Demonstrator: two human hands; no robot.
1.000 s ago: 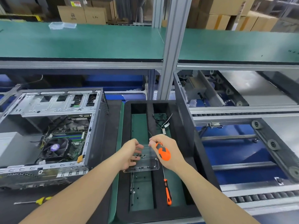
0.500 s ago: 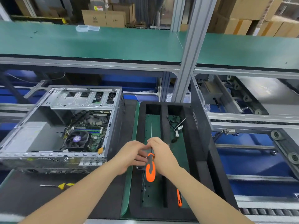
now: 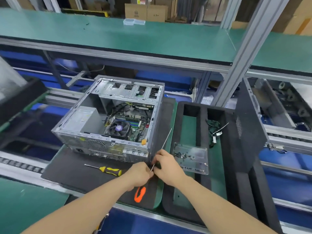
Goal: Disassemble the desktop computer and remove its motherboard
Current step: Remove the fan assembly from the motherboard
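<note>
Two hands meet at the near right corner of the desktop computer (image 3: 109, 119) in the head view. The left hand (image 3: 138, 174) is curled round the orange screwdriver (image 3: 139, 194), whose handle pokes out below the fist. The right hand (image 3: 168, 166) pinches the same tool where the thin shaft leaves the handle. The shaft slants up and away to the right, along the case's right wall.

The computer lies on its side on a black mat (image 3: 76, 171) with its cover off and its inside facing up. The motherboard (image 3: 135, 127) sits in the case, in its right half, with a black fan (image 3: 119, 128) on top and cables running over it. A grey power supply (image 3: 84, 117) fills the left half.

A yellow screwdriver (image 3: 108, 170) lies on the mat just in front of the case, near the left hand but apart from it.

To the right, a black foam tray (image 3: 201, 119) holds a clear plastic tray (image 3: 194, 159) with small dark screws scattered in it, just beside the right hand. A bundle of wires (image 3: 214, 130) lies further back in the foam tray. A black panel (image 3: 249, 124) stands tilted along the foam tray's right edge.

A green shelf (image 3: 118, 36) runs above, with a clear box (image 3: 134, 21) on it
</note>
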